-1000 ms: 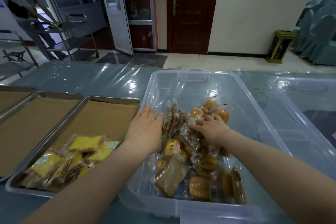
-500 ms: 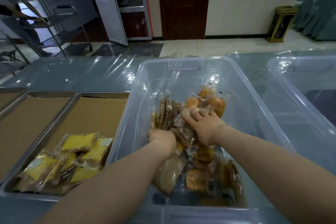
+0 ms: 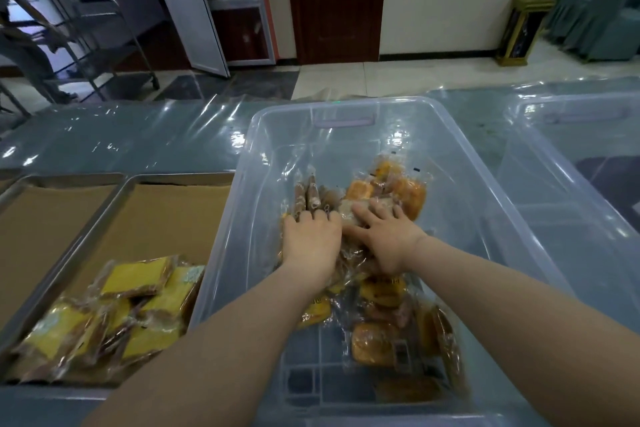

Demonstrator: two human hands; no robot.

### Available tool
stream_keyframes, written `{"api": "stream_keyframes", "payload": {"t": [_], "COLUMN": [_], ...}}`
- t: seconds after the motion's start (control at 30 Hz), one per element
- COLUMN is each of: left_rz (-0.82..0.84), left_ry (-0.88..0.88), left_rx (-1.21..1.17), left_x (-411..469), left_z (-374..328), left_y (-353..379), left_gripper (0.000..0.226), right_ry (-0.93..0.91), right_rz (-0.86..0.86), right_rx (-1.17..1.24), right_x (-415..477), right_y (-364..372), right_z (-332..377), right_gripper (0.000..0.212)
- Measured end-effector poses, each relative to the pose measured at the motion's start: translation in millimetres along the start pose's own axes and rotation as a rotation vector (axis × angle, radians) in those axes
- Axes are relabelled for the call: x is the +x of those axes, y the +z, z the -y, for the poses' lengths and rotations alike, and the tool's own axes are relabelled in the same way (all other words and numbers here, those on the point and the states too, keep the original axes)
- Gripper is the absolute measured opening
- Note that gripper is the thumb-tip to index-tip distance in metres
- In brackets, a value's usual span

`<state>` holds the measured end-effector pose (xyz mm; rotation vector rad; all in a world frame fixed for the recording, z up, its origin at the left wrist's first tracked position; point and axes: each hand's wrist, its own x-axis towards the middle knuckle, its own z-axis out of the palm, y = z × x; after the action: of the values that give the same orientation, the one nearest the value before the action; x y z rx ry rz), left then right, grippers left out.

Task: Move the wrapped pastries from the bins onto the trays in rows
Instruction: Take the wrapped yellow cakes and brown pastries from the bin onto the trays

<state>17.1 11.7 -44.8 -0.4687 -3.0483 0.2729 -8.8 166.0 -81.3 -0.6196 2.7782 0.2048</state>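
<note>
The left hand has moved from the bin's rim down into the clear bin, joining the right hand atop the wrapped pastries. Both lie palm-down with fingers curling in; whether either grips a packet I cannot tell. A fresh batch seems about to go to the tray alongside.

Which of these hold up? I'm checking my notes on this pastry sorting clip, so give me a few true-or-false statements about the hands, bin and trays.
1. Both hands are inside the clear bin. True: the left hand and right hand lie on the pile of wrapped pastries.
2. The tray beside the bin holds yellow packets. True.
3. Those packets fill the whole tray. False: they sit at its near end.
4. The bin has its lid on. False: it is open.
5. The left hand is over the tray. False: it is in the bin.
</note>
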Motion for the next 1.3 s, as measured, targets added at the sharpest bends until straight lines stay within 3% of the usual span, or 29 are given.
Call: {"api": "stream_keyframes", "payload": {"t": [0.13,0.3,0.53,0.7,0.87,1.03,1.2,1.3], "left_rz": [-0.135,-0.235,-0.531,-0.627,-0.891,-1.01,-1.13,-1.105], "left_ry": [-0.055,-0.109,-0.094,-0.126,-0.072,0.004,-0.069,-0.139], "left_rx": [-0.102,-0.214,-0.421,-0.721,-0.872,-0.963,-1.022,-1.025], "left_x": [2.8,7.9,8.3,2.7,-23.2,-60.3,-115.2,-162.1], "left_z": [9.2,18.8,29.4,44.9,68.9,109.0,191.1,256.9], "left_y": [-10.8,-25.4,-54.8,-78.1,-112.8,-143.5,-140.9,-117.7], "left_gripper": [0.035,0.033,0.036,0.03,0.021,0.028,0.032,0.034], "right_ry": [0.02,0.062,0.204,0.144,0.074,-0.035,-0.101,-0.172], "right_rz": [-0.117,-0.251,-0.57,-0.853,-1.029,-1.135,-1.157,-1.093], "right_rx": [0.035,0.047,0.233,0.345,0.483,0.539,0.643,0.688], "right_x": [-0.5,-6.1,-14.4,-24.9,-45.7,-62.6,-49.5,-29.2], "right_y": [-10.7,-27.5,-53.4,-87.8,-115.9,-154.8,-191.4,-201.6], "right_z": [1.1,1.8,-0.4,5.5,20.4,67.2,159.4,236.5], "right_gripper": [0.062,0.063,0.066,0.054,0.045,0.049,0.043,0.044]}}
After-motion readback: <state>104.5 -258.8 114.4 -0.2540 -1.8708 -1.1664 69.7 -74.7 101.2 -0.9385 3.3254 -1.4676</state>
